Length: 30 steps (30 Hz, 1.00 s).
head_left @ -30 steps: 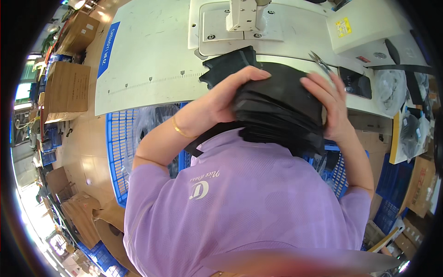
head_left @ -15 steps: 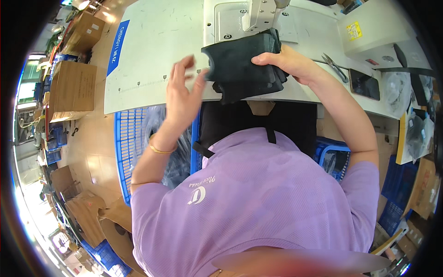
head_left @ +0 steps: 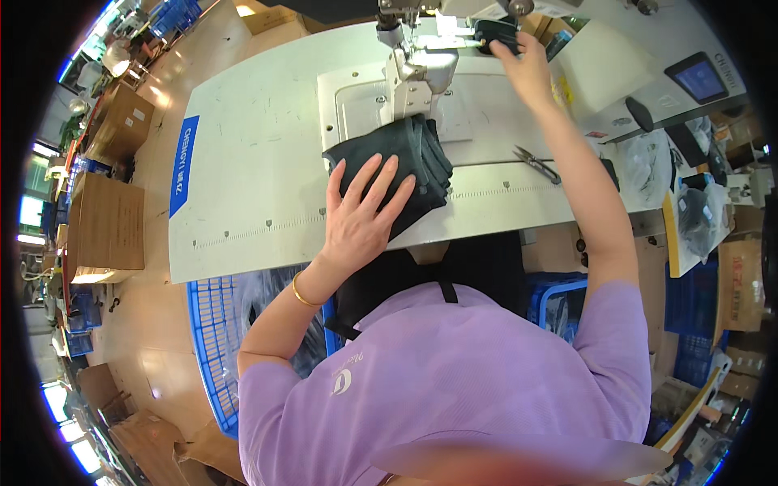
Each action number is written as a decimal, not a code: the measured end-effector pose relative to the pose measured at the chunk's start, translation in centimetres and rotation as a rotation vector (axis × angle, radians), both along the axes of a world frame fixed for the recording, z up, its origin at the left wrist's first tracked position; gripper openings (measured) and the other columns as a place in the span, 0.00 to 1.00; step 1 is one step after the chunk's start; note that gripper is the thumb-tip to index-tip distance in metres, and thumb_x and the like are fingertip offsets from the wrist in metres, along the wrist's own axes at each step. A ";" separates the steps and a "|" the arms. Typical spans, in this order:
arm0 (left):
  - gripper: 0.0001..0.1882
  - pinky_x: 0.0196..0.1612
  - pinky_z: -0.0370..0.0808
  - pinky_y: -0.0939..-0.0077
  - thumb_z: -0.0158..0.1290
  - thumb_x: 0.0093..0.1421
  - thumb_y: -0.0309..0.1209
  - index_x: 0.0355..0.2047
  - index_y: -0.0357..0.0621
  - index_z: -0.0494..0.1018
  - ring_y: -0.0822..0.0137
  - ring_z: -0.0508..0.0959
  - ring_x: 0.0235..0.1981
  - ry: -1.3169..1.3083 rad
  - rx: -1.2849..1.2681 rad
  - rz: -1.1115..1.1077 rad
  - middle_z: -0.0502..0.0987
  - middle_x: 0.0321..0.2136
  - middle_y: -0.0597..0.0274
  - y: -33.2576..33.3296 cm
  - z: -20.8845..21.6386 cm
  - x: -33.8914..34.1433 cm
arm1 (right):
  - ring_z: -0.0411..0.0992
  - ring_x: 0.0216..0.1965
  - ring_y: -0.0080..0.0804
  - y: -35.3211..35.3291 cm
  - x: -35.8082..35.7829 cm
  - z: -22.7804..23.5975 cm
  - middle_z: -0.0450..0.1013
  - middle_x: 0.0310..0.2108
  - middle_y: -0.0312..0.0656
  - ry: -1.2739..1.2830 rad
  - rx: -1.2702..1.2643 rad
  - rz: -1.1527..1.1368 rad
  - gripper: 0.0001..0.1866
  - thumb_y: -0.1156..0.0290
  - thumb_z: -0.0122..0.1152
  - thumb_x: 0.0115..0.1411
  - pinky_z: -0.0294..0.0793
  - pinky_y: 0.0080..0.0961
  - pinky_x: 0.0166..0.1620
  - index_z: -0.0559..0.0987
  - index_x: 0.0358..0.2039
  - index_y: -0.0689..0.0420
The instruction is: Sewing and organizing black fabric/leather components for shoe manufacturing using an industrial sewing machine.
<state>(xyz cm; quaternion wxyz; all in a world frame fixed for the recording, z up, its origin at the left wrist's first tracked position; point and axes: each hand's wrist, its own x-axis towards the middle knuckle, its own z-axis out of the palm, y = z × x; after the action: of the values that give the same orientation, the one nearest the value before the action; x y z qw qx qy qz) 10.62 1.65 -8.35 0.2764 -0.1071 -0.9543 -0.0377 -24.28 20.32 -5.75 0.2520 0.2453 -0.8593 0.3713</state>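
A stack of dark green-black fabric pieces (head_left: 421, 166) lies on the white sewing table (head_left: 243, 162), just in front of the sewing machine's post (head_left: 417, 77). My left hand (head_left: 358, 215) rests flat on the stack's near left part, fingers spread. Farther off, my right hand (head_left: 527, 73) reaches to the right of the machine's needle area. Its thumb and fingers are on a small black rounded piece (head_left: 496, 36), whose kind I cannot make out.
Open thread snips (head_left: 539, 164) lie on the table beside my right forearm. A control box with a screen (head_left: 698, 78) stands at the far right. Below the table are a blue basket (head_left: 212, 340) on the left and a blue crate (head_left: 559, 285) on the right.
My right hand has let go of the fabric stack and moved away to the machine. My left hand has come down onto the stack. The view has shifted to show more of the machine.
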 end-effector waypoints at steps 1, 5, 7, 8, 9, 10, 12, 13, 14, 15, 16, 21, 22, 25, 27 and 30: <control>0.28 0.66 0.50 0.42 0.56 0.49 0.25 0.54 0.54 0.73 0.57 0.63 0.64 0.011 0.023 -0.004 0.66 0.62 0.59 0.0 0.0 0.1 | 0.72 0.51 0.56 -0.1 -3.4 0.1 0.71 0.52 0.64 -0.017 0.004 -0.085 0.41 0.44 0.66 0.53 0.70 0.40 0.54 0.71 0.53 0.70; 0.27 0.66 0.50 0.38 0.63 0.49 0.37 0.51 0.51 0.73 0.53 0.63 0.65 0.035 0.176 -0.007 0.68 0.61 0.55 1.3 -0.2 2.1 | 0.65 0.59 0.58 -0.8 -12.9 -0.8 0.68 0.55 0.64 -0.309 0.146 -0.305 0.48 0.37 0.60 0.52 0.64 0.43 0.60 0.68 0.56 0.71; 0.27 0.66 0.48 0.36 0.67 0.48 0.39 0.47 0.45 0.73 0.48 0.63 0.64 0.275 0.036 -0.151 0.70 0.58 0.50 2.0 -0.5 3.7 | 0.68 0.58 0.50 -0.7 -15.1 -1.3 0.69 0.57 0.58 -0.531 -0.096 -0.070 0.46 0.39 0.63 0.51 0.68 0.38 0.58 0.71 0.55 0.70; 0.26 0.66 0.50 0.36 0.67 0.48 0.39 0.46 0.46 0.72 0.49 0.63 0.63 0.304 0.013 -0.157 0.72 0.56 0.50 2.1 -0.5 4.3 | 0.68 0.57 0.49 -0.7 -15.9 -1.4 0.69 0.57 0.58 -0.603 -0.143 -0.018 0.46 0.39 0.63 0.51 0.68 0.38 0.58 0.71 0.56 0.69; 0.24 0.66 0.51 0.36 0.67 0.49 0.39 0.44 0.46 0.72 0.49 0.64 0.63 0.387 -0.039 -0.173 0.73 0.54 0.50 2.0 -0.4 4.9 | 0.68 0.57 0.49 -0.6 -16.3 -1.5 0.69 0.57 0.58 -0.642 -0.147 -0.010 0.45 0.40 0.63 0.51 0.68 0.37 0.58 0.70 0.56 0.69; 0.16 0.66 0.52 0.39 0.61 0.54 0.35 0.43 0.49 0.75 0.52 0.67 0.61 0.394 0.008 -0.115 0.74 0.54 0.54 1.8 -0.2 5.5 | 0.68 0.57 0.48 -0.7 -16.8 -1.3 0.68 0.57 0.57 -0.662 -0.147 -0.005 0.45 0.41 0.64 0.51 0.68 0.37 0.58 0.70 0.56 0.69; 0.16 0.64 0.57 0.41 0.62 0.52 0.33 0.41 0.45 0.75 0.50 0.68 0.59 0.479 0.111 0.003 0.75 0.52 0.52 0.7 0.9 6.1 | 0.68 0.57 0.47 -1.1 -17.3 -1.1 0.68 0.57 0.56 -0.670 -0.135 0.003 0.44 0.43 0.65 0.51 0.67 0.36 0.58 0.69 0.57 0.68; 0.16 0.63 0.59 0.42 0.62 0.51 0.31 0.41 0.44 0.75 0.48 0.69 0.58 0.534 0.148 0.061 0.76 0.50 0.51 0.2 1.5 6.1 | 0.68 0.57 0.46 -1.3 -17.5 -1.0 0.68 0.58 0.56 -0.664 -0.126 0.001 0.44 0.44 0.65 0.51 0.67 0.36 0.57 0.69 0.58 0.67; 0.16 0.62 0.61 0.42 0.62 0.50 0.30 0.40 0.43 0.75 0.47 0.69 0.57 0.534 0.170 0.086 0.76 0.50 0.50 -0.2 2.2 6.1 | 0.68 0.57 0.46 -1.8 -17.6 -0.8 0.68 0.58 0.55 -0.656 -0.115 -0.003 0.44 0.45 0.65 0.51 0.67 0.36 0.57 0.69 0.58 0.67; 0.16 0.61 0.63 0.43 0.62 0.49 0.28 0.40 0.41 0.75 0.47 0.70 0.56 0.535 0.188 0.112 0.76 0.49 0.50 -0.5 2.9 6.0 | 0.68 0.57 0.45 -2.1 -17.7 -0.7 0.68 0.58 0.55 -0.658 -0.115 0.002 0.44 0.46 0.66 0.51 0.67 0.35 0.57 0.68 0.58 0.66; 0.16 0.59 0.65 0.44 0.62 0.48 0.27 0.39 0.40 0.76 0.46 0.70 0.55 0.538 0.228 0.166 0.76 0.48 0.49 -0.6 3.6 5.7 | 0.68 0.57 0.44 -2.4 -17.7 -0.6 0.68 0.58 0.54 -0.657 -0.117 0.007 0.43 0.47 0.66 0.51 0.67 0.35 0.57 0.68 0.59 0.66; 0.15 0.52 0.74 0.52 0.61 0.46 0.21 0.37 0.38 0.77 0.49 0.73 0.53 0.473 0.277 -0.121 0.77 0.46 0.50 2.3 4.0 3.6 | 0.68 0.56 0.41 -2.3 -17.5 -0.7 0.67 0.58 0.52 -0.674 -0.163 0.046 0.43 0.51 0.68 0.50 0.67 0.33 0.57 0.67 0.60 0.64; 0.14 0.51 0.75 0.54 0.61 0.46 0.20 0.36 0.38 0.77 0.50 0.74 0.52 0.476 0.275 -0.164 0.77 0.46 0.50 2.9 3.8 3.3 | 0.68 0.56 0.41 -2.3 -17.4 -0.9 0.67 0.58 0.52 -0.678 -0.181 0.055 0.43 0.52 0.68 0.50 0.67 0.33 0.57 0.66 0.61 0.64; 0.13 0.47 0.77 0.61 0.61 0.47 0.19 0.35 0.38 0.77 0.53 0.77 0.48 0.465 0.319 -0.270 0.78 0.44 0.51 4.2 2.9 2.5 | 0.68 0.56 0.39 -2.2 -16.9 -1.6 0.67 0.58 0.50 -0.683 -0.234 0.091 0.43 0.54 0.69 0.50 0.67 0.32 0.57 0.65 0.62 0.62; 0.12 0.44 0.78 0.64 0.62 0.47 0.20 0.35 0.38 0.78 0.54 0.78 0.45 0.432 0.410 -0.296 0.78 0.43 0.51 4.7 2.6 2.2 | 0.68 0.56 0.38 -2.3 -15.9 -2.1 0.67 0.58 0.49 -0.676 -0.279 0.125 0.43 0.56 0.70 0.50 0.67 0.31 0.57 0.65 0.63 0.62; 0.16 0.43 0.78 0.68 0.61 0.50 0.20 0.42 0.37 0.75 0.54 0.79 0.42 0.209 0.713 -0.389 0.77 0.44 0.52 5.4 2.2 1.6 | 0.68 0.55 0.36 -1.9 -13.0 -1.6 0.67 0.58 0.48 -0.661 -0.358 0.195 0.44 0.59 0.71 0.49 0.67 0.30 0.57 0.64 0.64 0.60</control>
<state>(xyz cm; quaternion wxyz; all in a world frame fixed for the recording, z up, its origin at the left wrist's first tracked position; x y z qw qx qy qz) 12.22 7.02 -6.16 0.3793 -0.1861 -0.8104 -0.4060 -37.27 18.43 -7.38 -0.0361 0.1450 -0.7885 0.5966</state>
